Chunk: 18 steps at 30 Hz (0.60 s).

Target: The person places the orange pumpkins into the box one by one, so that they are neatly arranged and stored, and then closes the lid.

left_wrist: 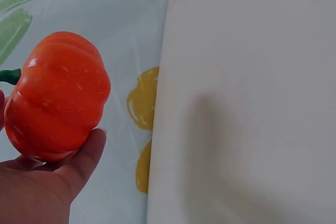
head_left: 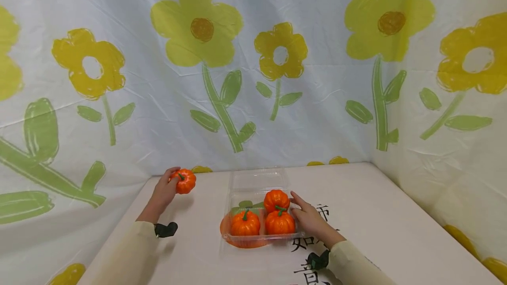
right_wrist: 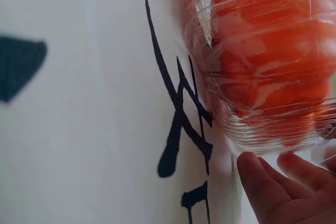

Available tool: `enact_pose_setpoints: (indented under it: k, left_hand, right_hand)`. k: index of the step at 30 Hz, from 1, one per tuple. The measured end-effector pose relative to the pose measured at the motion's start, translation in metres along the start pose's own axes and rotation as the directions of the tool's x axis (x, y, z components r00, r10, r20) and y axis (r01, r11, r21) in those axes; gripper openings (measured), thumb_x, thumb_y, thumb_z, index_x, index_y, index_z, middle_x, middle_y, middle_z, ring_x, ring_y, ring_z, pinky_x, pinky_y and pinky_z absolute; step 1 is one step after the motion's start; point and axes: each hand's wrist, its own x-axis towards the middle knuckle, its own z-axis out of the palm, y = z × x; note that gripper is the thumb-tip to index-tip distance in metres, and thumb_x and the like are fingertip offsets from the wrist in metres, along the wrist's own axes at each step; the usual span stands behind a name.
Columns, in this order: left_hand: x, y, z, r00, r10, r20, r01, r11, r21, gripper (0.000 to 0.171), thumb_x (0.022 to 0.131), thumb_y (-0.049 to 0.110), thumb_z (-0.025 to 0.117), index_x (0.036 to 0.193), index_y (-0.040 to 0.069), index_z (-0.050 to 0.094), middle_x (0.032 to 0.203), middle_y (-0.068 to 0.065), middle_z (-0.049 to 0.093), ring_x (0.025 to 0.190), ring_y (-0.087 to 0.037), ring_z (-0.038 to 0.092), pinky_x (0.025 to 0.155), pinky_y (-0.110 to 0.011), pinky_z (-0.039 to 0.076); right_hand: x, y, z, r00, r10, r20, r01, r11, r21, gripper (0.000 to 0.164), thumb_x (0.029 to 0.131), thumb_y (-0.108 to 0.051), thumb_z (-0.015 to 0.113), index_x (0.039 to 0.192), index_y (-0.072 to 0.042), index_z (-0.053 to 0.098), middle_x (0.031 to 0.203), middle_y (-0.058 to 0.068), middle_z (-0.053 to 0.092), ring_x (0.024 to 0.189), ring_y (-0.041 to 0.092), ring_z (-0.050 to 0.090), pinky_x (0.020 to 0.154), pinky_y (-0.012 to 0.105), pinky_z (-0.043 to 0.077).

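Note:
My left hand [head_left: 163, 190] holds a small orange toy pumpkin [head_left: 185, 181] with a green stem, raised above the table's far left part. In the left wrist view, fingers support this pumpkin [left_wrist: 63, 95] from below and its stem points left. A clear plastic clamshell box [head_left: 261, 235] stands with its lid tipped back. Inside are three similar pumpkins: one at front left [head_left: 245, 223], one at front right [head_left: 280, 223] and one behind that [head_left: 276, 200]. At the box's right side, my right hand [head_left: 310, 220] rests its extended fingers against the wall; the right wrist view shows fingertips [right_wrist: 252, 163] right at the ribbed plastic.
The pale table [head_left: 356, 214] carries black printed characters [head_left: 304, 243] and an orange print beneath the box. A flower-patterned cloth [head_left: 166, 100] hangs behind the table and along both sides. Dark wrist-worn devices [head_left: 166, 229] sit at both sleeves.

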Motion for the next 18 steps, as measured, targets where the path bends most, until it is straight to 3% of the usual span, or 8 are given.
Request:
enact_pose_setpoints:
  k: [3,6,9,13,16,18]
  left_hand:
    - [-0.001,0.002,0.004,1.0,0.011,0.012,-0.011,1.0,-0.011,0.049,0.104,0.032,0.028,0.15,0.016,0.028,0.15,-0.02,0.033,0.123,-0.037,0.045,0.102,-0.051,0.043]
    - [-0.002,0.003,0.006,1.0,0.023,0.021,-0.023,1.0,-0.016,0.047,0.105,0.032,0.029,0.149,0.016,0.031,0.148,-0.02,0.035,0.122,-0.036,0.046,0.1,-0.047,0.045]
    - [-0.004,0.006,0.009,0.999,0.038,0.039,-0.037,0.999,-0.021,0.046,0.105,0.032,0.028,0.147,0.014,0.032,0.146,-0.02,0.035,0.121,-0.035,0.047,0.097,-0.043,0.048]
    - [-0.006,0.009,0.012,0.996,0.062,0.057,-0.06,0.997,-0.04,0.046,0.106,0.032,0.028,0.146,0.012,0.033,0.143,-0.02,0.036,0.121,-0.035,0.048,0.094,-0.04,0.051]
    - [-0.007,0.011,0.015,0.995,0.074,0.069,-0.071,0.996,-0.049,0.044,0.106,0.031,0.029,0.145,0.011,0.033,0.142,-0.02,0.036,0.121,-0.035,0.049,0.093,-0.039,0.052]
    - [-0.009,0.014,0.018,0.994,0.071,0.079,-0.067,0.997,-0.046,0.044,0.105,0.03,0.03,0.145,0.012,0.033,0.143,-0.019,0.036,0.12,-0.035,0.05,0.093,-0.039,0.053]
  right_hand:
    - [0.0,-0.002,0.0,1.0,0.009,0.008,-0.009,1.0,0.027,0.058,0.097,-0.016,0.045,0.153,-0.016,0.029,0.146,0.017,0.047,0.072,0.019,0.048,0.061,0.027,0.042]
    - [0.0,-0.002,0.0,1.0,0.012,0.016,-0.012,0.999,0.044,0.059,0.097,-0.016,0.045,0.153,-0.016,0.029,0.147,0.018,0.046,0.066,0.019,0.045,0.058,0.027,0.041]
    - [0.0,-0.002,0.0,1.0,0.013,0.015,-0.013,0.999,0.034,0.059,0.097,-0.016,0.045,0.153,-0.016,0.029,0.147,0.017,0.046,0.078,0.018,0.051,0.063,0.027,0.043]
    - [-0.001,-0.001,0.0,1.0,0.006,0.006,-0.006,1.0,0.008,0.058,0.097,-0.017,0.045,0.153,-0.016,0.029,0.146,0.015,0.048,0.1,0.022,0.053,0.084,0.04,0.052]
    - [-0.001,-0.001,0.0,1.0,0.003,0.004,-0.003,1.0,-0.001,0.058,0.097,-0.017,0.045,0.153,-0.016,0.029,0.146,0.015,0.048,0.109,0.025,0.053,0.1,0.054,0.046]
    - [-0.001,-0.001,0.0,1.0,0.003,0.005,-0.003,1.0,-0.003,0.059,0.097,-0.017,0.045,0.153,-0.016,0.029,0.146,0.015,0.047,0.111,0.026,0.052,0.101,0.056,0.044]
